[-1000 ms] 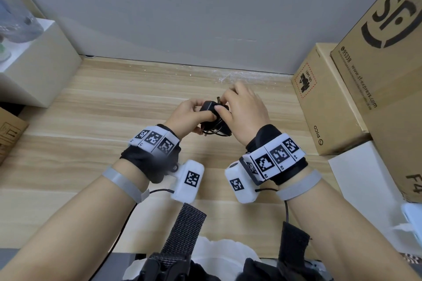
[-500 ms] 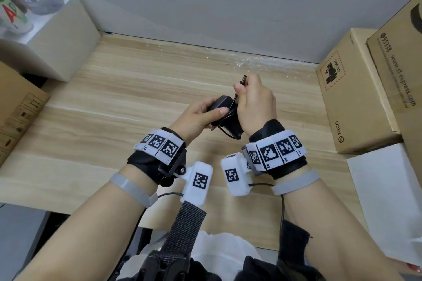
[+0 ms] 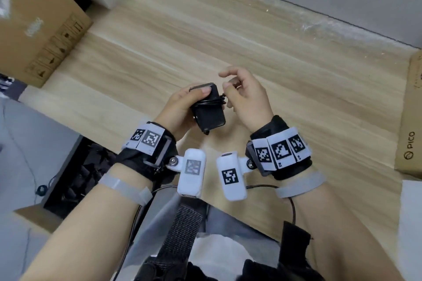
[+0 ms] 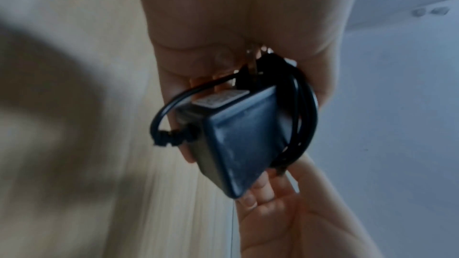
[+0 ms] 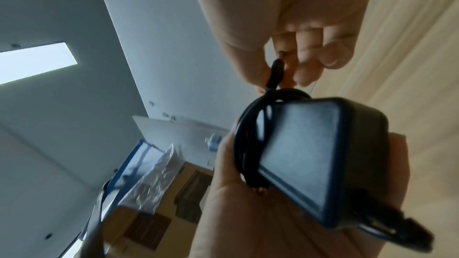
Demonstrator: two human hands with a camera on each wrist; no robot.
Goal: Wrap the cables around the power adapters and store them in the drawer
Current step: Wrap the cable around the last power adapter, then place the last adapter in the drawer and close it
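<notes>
the power adapter point(image 3: 208, 107) is being held in the air above the near edge of the desk point(image 3: 296, 70), its cable point(image 3: 211, 102) coiled round its middle. it is judged light and rigid, best gripped across its flat faces; the cable is springy. the left hand point(image 3: 180, 109) is clasping it, thumb on top. the right hand point(image 3: 246, 96) is pinching the cable's plug end point(image 5: 275, 75), other fingers loosely curled.

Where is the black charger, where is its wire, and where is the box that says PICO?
power adapter point(image 3: 209, 115), head view, on its flat black face.
cable point(image 3: 209, 103), head view, on the coils around the adapter.
PICO box point(image 3: 411, 121), head view, on its brown side.
</notes>
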